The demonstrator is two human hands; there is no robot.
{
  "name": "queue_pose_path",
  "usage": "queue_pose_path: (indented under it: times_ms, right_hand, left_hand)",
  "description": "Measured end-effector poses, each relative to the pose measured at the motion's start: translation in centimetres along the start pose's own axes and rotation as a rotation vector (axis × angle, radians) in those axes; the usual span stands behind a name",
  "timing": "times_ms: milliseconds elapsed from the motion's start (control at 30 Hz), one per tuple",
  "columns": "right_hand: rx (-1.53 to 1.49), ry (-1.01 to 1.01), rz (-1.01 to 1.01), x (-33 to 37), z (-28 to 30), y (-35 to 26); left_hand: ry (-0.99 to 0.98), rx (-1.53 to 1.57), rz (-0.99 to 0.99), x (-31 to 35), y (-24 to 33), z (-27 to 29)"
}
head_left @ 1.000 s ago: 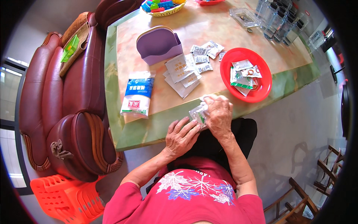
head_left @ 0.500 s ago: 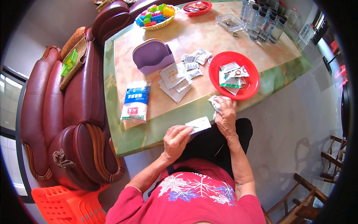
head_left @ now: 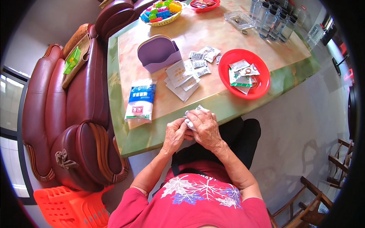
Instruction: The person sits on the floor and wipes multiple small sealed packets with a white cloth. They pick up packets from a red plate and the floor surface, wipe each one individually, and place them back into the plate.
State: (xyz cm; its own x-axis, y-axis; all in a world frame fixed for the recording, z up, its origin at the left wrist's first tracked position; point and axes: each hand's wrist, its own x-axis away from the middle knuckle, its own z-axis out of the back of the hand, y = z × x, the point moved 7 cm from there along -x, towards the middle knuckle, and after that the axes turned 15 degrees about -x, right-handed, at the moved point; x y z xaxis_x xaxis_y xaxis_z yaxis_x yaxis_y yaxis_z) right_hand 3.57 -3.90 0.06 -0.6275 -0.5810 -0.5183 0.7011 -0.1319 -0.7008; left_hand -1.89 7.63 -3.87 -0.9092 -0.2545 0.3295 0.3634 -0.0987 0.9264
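My two hands meet above the near green border of the table. My left hand (head_left: 175,133) has its fingers closed on a small white packet, now mostly hidden by the hands. Over it lies my right hand (head_left: 206,130), closed around a crumpled white tissue (head_left: 189,124) that shows between the fingers. Just beyond, flat white packets (head_left: 178,75) and several small sachets (head_left: 198,62) lie on the table. To the right, a red plate (head_left: 263,88) holds several packets (head_left: 239,79). A blue-and-white plastic bag (head_left: 140,100) and a purple container (head_left: 157,62) are on the left.
Farther back are a basket of colourful toy blocks (head_left: 159,15), a red dish (head_left: 204,5), a glass ashtray (head_left: 239,21) and several dark-capped bottles (head_left: 279,28). A maroon sofa (head_left: 81,95) flanks the table; wooden chairs (head_left: 304,201) stand on the lower right.
My right hand has moved left from beside the red plate, bringing the tissue to my left hand. The packet, plainly visible before, is now mostly covered. The view has shifted slightly.
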Motion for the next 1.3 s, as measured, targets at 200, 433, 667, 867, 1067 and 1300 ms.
queue_pose_path:
  times_ms: [200,433,667,867,1067,1300]
  right_hand:
    - [0.277,0.042,-0.069,-0.9,1.5,1.9]
    - [0.023,0.137,-0.102,-0.7,3.9,3.5]
    - [0.067,-0.051,-0.022,0.5,0.8,-0.2]
    - [0.301,0.041,-0.112,-0.8,2.7,3.3]
    - [-0.015,0.027,-0.12,-1.2,2.3,3.0]
    - [-0.274,-0.163,0.047,0.7,0.9,0.4]
  left_hand:
    - [0.002,0.032,0.045,-0.2,-0.2,-0.2]
    - [0.019,0.02,0.043,-0.2,0.2,-0.5]
    - [0.02,0.015,0.044,-0.3,0.1,-0.4]
    - [0.025,0.024,0.072,-0.1,0.4,-0.4]
    - [0.008,0.133,0.195,-0.3,0.2,0.3]
    - [-0.007,0.167,0.12,-0.4,0.1,0.3]
